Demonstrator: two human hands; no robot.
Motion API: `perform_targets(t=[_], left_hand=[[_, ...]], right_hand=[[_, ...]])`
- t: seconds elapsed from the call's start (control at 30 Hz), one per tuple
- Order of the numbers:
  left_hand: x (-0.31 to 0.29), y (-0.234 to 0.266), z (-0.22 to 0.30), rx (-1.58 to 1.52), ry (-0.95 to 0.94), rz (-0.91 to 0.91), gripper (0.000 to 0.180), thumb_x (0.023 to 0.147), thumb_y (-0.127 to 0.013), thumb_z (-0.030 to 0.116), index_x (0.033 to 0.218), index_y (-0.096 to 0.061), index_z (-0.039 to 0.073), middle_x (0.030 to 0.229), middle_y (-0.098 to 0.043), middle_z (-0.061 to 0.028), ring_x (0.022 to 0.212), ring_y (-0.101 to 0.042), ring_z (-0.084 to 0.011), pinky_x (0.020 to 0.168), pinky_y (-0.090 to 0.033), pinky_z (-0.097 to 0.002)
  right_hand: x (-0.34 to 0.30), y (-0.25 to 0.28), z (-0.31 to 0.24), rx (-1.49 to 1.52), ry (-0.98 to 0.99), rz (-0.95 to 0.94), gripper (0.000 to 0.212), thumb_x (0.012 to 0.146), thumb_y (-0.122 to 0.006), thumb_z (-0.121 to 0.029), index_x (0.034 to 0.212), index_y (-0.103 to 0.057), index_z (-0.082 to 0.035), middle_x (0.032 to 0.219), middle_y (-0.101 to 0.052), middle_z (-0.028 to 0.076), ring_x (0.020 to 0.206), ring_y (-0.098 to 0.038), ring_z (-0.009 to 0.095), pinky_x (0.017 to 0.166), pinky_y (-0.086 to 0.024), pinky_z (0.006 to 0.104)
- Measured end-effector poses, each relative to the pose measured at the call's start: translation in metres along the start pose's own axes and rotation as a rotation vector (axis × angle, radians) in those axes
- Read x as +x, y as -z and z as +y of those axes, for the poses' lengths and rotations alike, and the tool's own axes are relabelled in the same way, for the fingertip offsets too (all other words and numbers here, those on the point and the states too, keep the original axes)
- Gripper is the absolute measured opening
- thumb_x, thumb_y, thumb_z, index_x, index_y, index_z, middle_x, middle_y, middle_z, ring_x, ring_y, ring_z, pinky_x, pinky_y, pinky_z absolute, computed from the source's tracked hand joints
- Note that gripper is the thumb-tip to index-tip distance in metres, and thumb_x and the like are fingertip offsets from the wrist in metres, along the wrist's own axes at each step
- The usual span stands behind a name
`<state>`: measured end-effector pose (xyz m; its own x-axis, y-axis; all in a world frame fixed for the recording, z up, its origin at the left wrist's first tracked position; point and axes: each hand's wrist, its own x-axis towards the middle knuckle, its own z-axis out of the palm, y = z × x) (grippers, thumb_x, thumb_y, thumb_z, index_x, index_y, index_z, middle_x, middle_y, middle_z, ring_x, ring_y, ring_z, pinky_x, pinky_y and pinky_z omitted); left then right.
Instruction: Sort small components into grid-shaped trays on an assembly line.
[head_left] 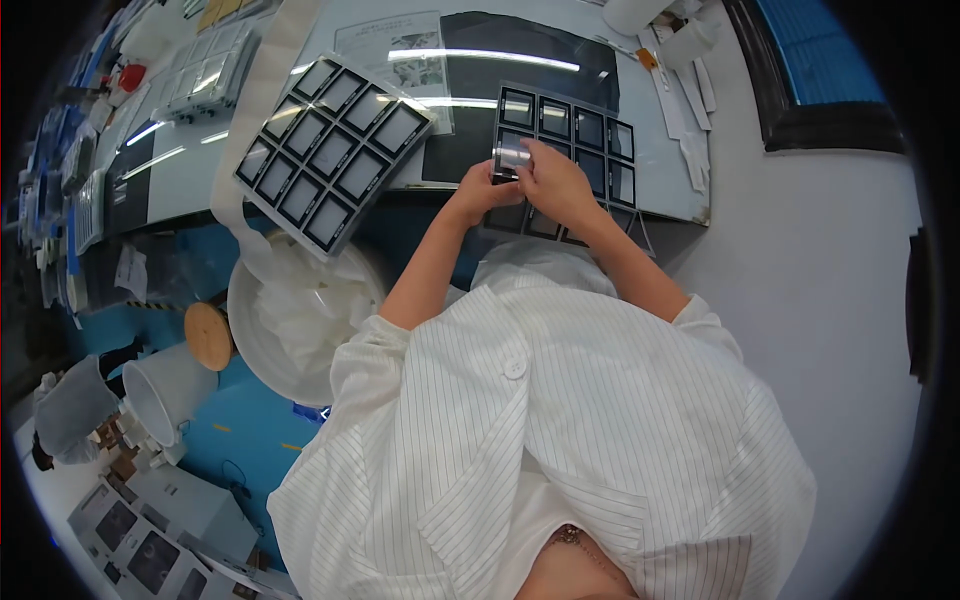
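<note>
Both of my hands meet over the left side of a compartmented tray (pixel 588 131) at the table's front edge. Between their fingertips is a small shiny silvery rectangular piece (pixel 512 150). My left hand (pixel 479 194) grips its lower edge with the fingers closed. My right hand (pixel 556 184) pinches it from the right, its fingers partly hiding it. The tray holds rows of dark-framed rectangular pieces, and my right forearm covers part of its near side. To the left, a second tray (pixel 333 152) carries several black-framed pieces with pale centres and overhangs the table edge at an angle.
A white bin (pixel 243 345) with crumpled translucent film stands below the left tray. A pale strip (pixel 243 140) hangs over the table edge beside it. Further left are a round wooden stool seat (pixel 208 337) and another white bucket (pixel 172 395). White strips (pixel 672 115) lie at the table's right edge.
</note>
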<state>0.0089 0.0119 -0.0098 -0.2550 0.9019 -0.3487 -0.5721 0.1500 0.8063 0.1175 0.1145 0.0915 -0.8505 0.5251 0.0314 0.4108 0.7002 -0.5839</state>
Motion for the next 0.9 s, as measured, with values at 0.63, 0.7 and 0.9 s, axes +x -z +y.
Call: perform_targets(t=[0.63,0.7,0.9], left_hand=[[0.006,-0.015,-0.004,0.016,-0.273,0.003,0.021,0.078,-0.068,-0.004,0.096,-0.060,0.004,0.092,-0.064,-0.0015,0.084,-0.059,-0.0073,0.076,-0.049,-0.0244],[0.009,-0.017,-0.006,-0.123,-0.297,0.004,0.024,0.078,-0.066,-0.006,0.099,-0.059,0.005,0.093,-0.064,-0.0003,0.085,-0.058,-0.0066,0.077,-0.049,-0.0249],[0.018,-0.013,-0.010,-0.168,-0.349,0.049,0.025,0.082,-0.065,-0.002,0.103,-0.059,0.010,0.096,-0.064,0.0008,0.088,-0.060,-0.0084,0.076,-0.050,-0.0254]], right_hand=[[0.012,-0.003,-0.024,-0.623,0.039,-0.142,0.034,0.081,-0.066,-0.037,0.092,-0.064,-0.005,0.092,-0.063,0.010,0.083,-0.066,0.028,0.065,-0.054,0.0395],[0.017,-0.001,-0.023,-0.650,0.004,-0.188,0.034,0.082,-0.065,-0.038,0.095,-0.064,-0.006,0.096,-0.063,0.010,0.082,-0.065,0.028,0.065,-0.053,0.0397],[0.020,-0.008,-0.020,-0.641,0.226,-0.009,0.011,0.080,-0.061,-0.019,0.080,-0.065,-0.009,0.082,-0.062,0.008,0.075,-0.067,0.026,0.060,-0.054,0.0391]])
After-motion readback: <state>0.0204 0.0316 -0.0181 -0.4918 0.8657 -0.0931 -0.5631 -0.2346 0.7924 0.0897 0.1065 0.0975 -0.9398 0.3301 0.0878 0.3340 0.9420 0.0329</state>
